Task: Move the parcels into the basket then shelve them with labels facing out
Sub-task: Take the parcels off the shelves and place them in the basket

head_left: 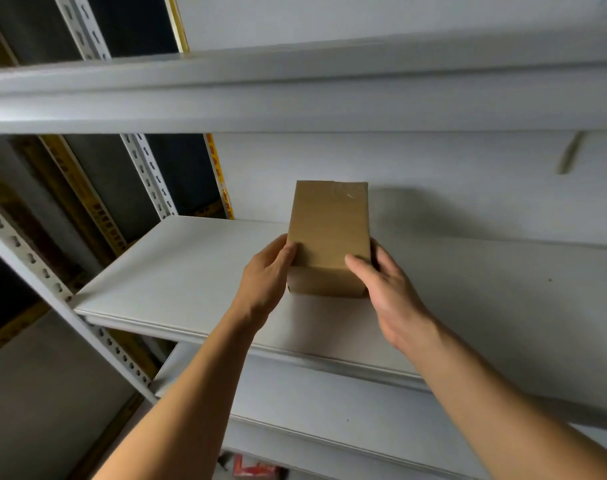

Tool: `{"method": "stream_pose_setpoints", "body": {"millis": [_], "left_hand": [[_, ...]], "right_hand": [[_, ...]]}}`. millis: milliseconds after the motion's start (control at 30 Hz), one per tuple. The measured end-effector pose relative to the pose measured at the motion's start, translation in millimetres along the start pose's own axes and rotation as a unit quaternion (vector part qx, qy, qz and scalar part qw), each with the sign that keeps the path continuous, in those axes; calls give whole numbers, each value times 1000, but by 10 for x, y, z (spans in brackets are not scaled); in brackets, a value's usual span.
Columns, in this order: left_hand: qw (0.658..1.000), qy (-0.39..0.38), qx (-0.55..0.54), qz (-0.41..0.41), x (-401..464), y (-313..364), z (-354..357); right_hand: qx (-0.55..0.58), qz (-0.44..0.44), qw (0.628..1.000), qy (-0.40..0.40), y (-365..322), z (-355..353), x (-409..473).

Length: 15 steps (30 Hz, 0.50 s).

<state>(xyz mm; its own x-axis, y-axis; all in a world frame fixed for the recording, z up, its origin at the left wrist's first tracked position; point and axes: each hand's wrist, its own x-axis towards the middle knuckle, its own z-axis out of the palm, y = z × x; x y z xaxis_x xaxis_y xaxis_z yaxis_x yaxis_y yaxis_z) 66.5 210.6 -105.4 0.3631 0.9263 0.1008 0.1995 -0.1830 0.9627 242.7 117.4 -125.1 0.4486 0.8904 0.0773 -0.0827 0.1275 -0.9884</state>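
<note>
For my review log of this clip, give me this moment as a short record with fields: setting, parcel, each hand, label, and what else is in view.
setting: white metal shelving seen from the head camera
parcel: brown cardboard box, lying on the middle shelf, long side running toward the back wall
left hand: grips the box's left side
right hand: grips the box's right side, thumb on top
label: none visible on the faces shown; clear tape across the far end
basket: not in view
other: slotted upright at left; red item below, blurred
</note>
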Motion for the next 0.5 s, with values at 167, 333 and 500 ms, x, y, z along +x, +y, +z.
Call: {"method": "stream_pose_setpoints", "body": {"millis": [167, 333, 500], "left_hand": [[999, -18, -15, 34, -277, 151, 309], [994, -62, -47, 79, -436, 259, 611], [983, -119, -90, 103, -554, 340, 849]], "right_hand": [[19, -35, 999, 6, -127, -357, -273], [17, -48, 997, 50, -220, -674, -616], [-3, -68, 992, 102, -338, -904, -960]]}}
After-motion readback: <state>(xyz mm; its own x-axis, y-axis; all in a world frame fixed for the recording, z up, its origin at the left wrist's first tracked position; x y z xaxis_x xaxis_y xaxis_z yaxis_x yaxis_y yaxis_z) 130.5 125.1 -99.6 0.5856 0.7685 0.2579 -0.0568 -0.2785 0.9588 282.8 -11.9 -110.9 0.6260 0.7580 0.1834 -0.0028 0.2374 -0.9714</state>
